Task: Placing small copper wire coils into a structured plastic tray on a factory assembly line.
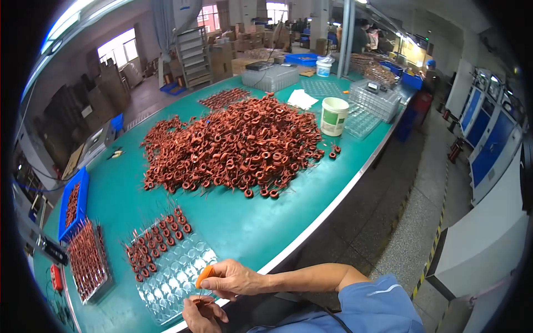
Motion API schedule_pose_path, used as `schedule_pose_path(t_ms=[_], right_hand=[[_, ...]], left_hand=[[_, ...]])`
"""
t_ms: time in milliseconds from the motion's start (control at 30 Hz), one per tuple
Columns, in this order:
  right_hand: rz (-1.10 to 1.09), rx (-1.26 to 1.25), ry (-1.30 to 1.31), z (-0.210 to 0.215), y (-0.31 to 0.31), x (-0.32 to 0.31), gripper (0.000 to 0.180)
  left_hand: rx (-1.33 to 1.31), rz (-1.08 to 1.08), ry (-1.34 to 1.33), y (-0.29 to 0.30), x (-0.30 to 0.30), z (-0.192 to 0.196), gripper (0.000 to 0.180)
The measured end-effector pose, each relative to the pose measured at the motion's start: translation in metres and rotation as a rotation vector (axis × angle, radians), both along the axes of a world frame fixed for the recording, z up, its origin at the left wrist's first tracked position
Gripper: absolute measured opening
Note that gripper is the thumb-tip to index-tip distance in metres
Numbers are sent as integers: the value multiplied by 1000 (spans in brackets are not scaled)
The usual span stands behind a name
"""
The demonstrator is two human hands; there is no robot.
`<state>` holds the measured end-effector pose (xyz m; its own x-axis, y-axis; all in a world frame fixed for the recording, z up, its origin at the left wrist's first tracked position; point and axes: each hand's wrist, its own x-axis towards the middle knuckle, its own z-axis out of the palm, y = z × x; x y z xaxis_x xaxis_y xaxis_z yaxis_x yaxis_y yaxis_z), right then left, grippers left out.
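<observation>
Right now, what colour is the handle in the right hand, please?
The handle is orange, best seen in the head view.

Strong white light comes from the left window (118, 51) and from the tube lamp (64, 26) overhead. On the clear tray (166, 291) there is glare in small spots. The floor (383, 216) beside the surface (244, 216) is rather dim. Toward the black rim, straight lines are bent.
</observation>
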<state>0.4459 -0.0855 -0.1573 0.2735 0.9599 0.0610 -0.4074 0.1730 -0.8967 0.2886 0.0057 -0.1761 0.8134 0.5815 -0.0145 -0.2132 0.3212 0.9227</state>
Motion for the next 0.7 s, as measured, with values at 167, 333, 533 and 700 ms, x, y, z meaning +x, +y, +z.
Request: schedule_pose_path(t_ms=[167,333,533,700], right_hand=[[-14,7,69,-12,1,4,29],[44,-6,70,-9,-3,4,31],[-127,123,-248,-10,-8,-4,28],[-195,157,-363,-5,-11,-5,22]], left_hand=[[484,-3,41,-7,5,13,43],[476,-11,56,0,1,9,29],[231,73,-26,-15,5,14,15],[202,180,-31,-26,5,15,11]])
